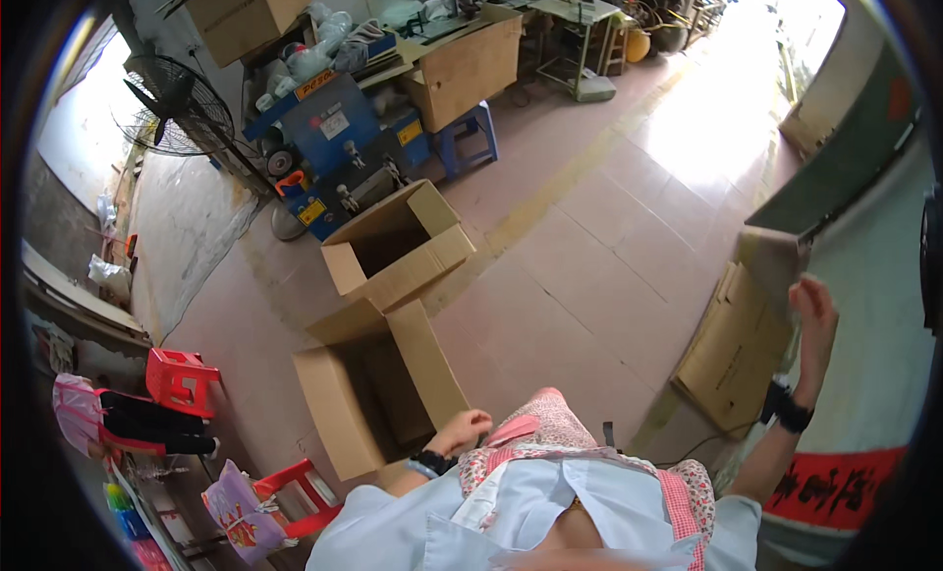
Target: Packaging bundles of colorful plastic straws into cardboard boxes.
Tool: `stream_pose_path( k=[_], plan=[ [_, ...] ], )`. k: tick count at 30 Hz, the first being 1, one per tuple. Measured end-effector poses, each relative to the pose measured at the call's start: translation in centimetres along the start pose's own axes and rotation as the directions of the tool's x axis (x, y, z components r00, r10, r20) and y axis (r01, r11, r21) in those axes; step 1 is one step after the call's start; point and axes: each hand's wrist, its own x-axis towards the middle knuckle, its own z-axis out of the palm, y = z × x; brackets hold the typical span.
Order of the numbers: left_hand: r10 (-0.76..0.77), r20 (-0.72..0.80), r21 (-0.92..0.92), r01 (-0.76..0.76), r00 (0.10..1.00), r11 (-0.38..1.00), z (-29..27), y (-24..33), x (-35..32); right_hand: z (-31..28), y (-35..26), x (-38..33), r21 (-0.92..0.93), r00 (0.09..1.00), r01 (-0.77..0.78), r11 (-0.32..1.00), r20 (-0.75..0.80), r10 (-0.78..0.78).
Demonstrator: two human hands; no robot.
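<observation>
My left hand (463, 432) is beside my apron (555, 424), close to the right flap of an open cardboard box (339, 399). Its fingers are loosely bent and apart, and nothing shows in them. Out to the right, my right hand (814, 304) is raised by the pale wall, near the top of a stack of flattened cardboard (732, 350) leaning there. Its fingers curl slightly with nothing visible in them. Dark bands circle both wrists. Just beyond the nearer box stands a second open carton (398, 247). Each box's flaps are spread, and its inside is in shadow.
A blue machine (329, 129) and a blue stool (467, 139) stand beyond the boxes. A standing fan (177, 99) is at far left. Red plastic stools (182, 382) and a person in dark trousers (147, 422) are at left. Tiled floor (580, 276) stretches ahead.
</observation>
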Motion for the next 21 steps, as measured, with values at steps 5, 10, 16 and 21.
stream_pose_path(
  k=[5,10,16,21],
  plan=[
    [-0.155,-0.102,0.056,0.161,0.983,0.985,-2.0,7.3,2.7,9.8,-3.6,16.7,-0.108,0.957,0.285,0.953,0.087,-0.276],
    [-0.123,-0.325,0.017,0.136,0.938,0.991,-9.5,10.4,11.3,27.8,-7.5,29.4,-0.124,0.788,0.596,0.794,0.284,-0.547],
    [0.071,-0.735,-0.048,-0.156,0.674,0.987,-19.8,19.1,17.2,50.5,-11.3,42.0,-0.041,0.55,0.786,0.616,0.502,-0.668],
    [-0.079,-0.875,-0.099,-0.016,0.478,0.995,-24.0,25.0,18.0,72.8,-14.3,49.7,0.141,0.413,0.837,0.529,0.472,-0.779]
  ],
)
